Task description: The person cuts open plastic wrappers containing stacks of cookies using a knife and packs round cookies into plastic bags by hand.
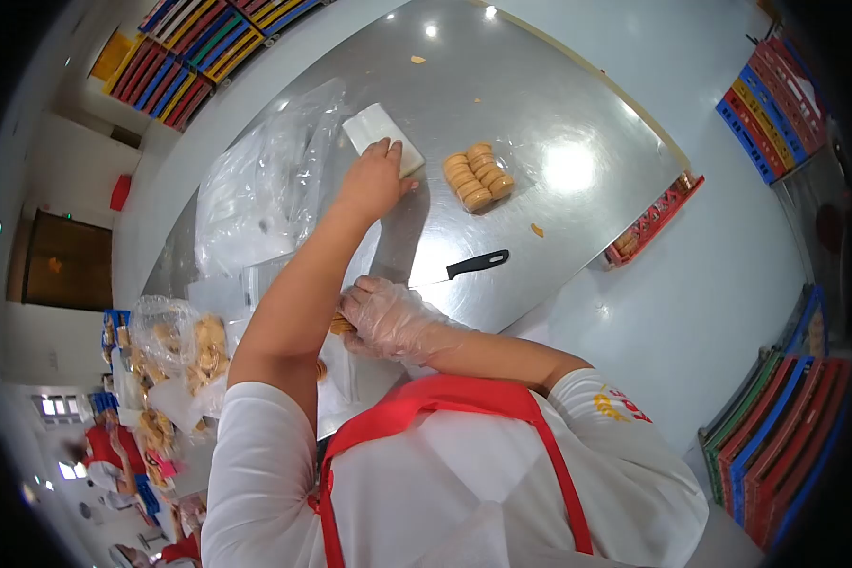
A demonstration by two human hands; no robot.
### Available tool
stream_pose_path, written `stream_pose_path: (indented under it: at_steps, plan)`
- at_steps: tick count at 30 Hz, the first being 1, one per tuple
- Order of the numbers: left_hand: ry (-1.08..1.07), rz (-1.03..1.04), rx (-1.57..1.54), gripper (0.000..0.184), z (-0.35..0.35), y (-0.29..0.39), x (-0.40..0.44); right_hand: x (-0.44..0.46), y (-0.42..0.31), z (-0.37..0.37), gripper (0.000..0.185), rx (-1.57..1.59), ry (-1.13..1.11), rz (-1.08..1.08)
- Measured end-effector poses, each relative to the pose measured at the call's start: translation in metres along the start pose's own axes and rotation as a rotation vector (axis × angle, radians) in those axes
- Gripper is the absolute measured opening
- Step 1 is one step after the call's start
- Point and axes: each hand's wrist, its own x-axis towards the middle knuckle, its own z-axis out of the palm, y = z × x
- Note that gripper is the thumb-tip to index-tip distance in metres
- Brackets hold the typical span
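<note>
My left hand point(374, 180) is bare and reaches across a steel table point(549, 95). Its fingers lie stretched over a white rectangular stack point(374, 130), with the thumb apart from them at the stack's near side. In a clear plastic glove, my right hand point(388, 319) is closed round several round biscuits point(340, 324) close to my body; my left forearm partly hides them. A black-handled knife point(478, 264) lies beyond the right hand, its blade toward the glove. Two rows of biscuits in a clear pack point(478, 177) sit right of the white stack.
Clear plastic bags point(265, 180) spread over the table's left side. Bagged biscuits point(208, 346) lie nearer at left. A red crate point(655, 222) stands by the right edge. Coloured crates point(776, 445) are stacked at right. Other people in red aprons point(114, 450) are at far left.
</note>
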Motion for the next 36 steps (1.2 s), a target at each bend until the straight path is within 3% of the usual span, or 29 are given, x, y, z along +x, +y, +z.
stream_pose_path:
  at_steps: [1, 7, 10, 16, 20, 23, 24, 26, 28, 29, 30, 31, 35, 36]
  plan:
    - [-0.04, -0.01, 0.037, 0.051, 0.007, -0.002, 0.003, 0.001, 0.001, -0.002, 0.039, -0.005, -0.017, 0.008]
    - [-0.129, -0.074, 0.011, 0.026, 0.018, -0.001, 0.007, 0.003, 0.004, 0.002, 0.04, -0.037, -0.059, -0.036]
    - [-0.01, -0.046, -0.017, 0.015, 0.017, 0.001, 0.007, 0.003, 0.01, 0.012, 0.039, -0.02, 0.028, -0.08]
    - [-0.052, -0.138, -0.268, 0.013, -0.003, -0.005, 0.017, 0.003, 0.006, -0.007, 0.043, 0.019, -0.074, 0.02]
    - [0.448, -0.019, -0.146, 0.012, -0.096, -0.001, -0.003, 0.007, 0.001, -0.001, 0.05, 0.008, -0.043, 0.074]
    - [0.767, -0.005, -0.132, 0.029, -0.176, -0.006, -0.054, 0.009, 0.003, 0.002, 0.05, 0.094, 0.085, 0.012]
    - [0.953, 0.043, 0.086, 0.027, -0.2, -0.01, -0.077, 0.009, 0.001, 0.001, 0.05, 0.116, 0.097, 0.024]
    - [1.169, -0.094, -0.506, 0.025, -0.233, -0.001, -0.137, 0.007, -0.002, 0.005, 0.05, 0.111, 0.125, 0.035]
    - [1.308, -0.188, -0.52, 0.021, -0.26, -0.003, -0.206, 0.006, -0.009, 0.006, 0.049, 0.087, 0.087, 0.135]
    - [1.423, -0.335, -0.559, 0.017, -0.264, 0.0, -0.239, 0.006, -0.013, 0.007, 0.049, 0.071, 0.068, 0.181]
    - [1.448, -0.307, -0.637, 0.015, -0.261, -0.003, -0.27, 0.005, -0.013, 0.008, 0.049, 0.079, 0.044, 0.184]
    - [1.437, -0.446, -0.711, 0.013, -0.258, -0.001, -0.304, 0.004, -0.013, 0.012, 0.05, 0.105, 0.059, 0.148]
    - [1.685, -0.85, -1.008, 0.004, -0.204, 0.002, -0.408, 0.001, -0.021, 0.023, 0.052, 0.115, 0.045, 0.1]
    - [1.663, -0.837, -1.13, 0.004, -0.19, 0.007, -0.431, 0.001, -0.024, 0.024, 0.053, 0.093, 0.03, 0.107]
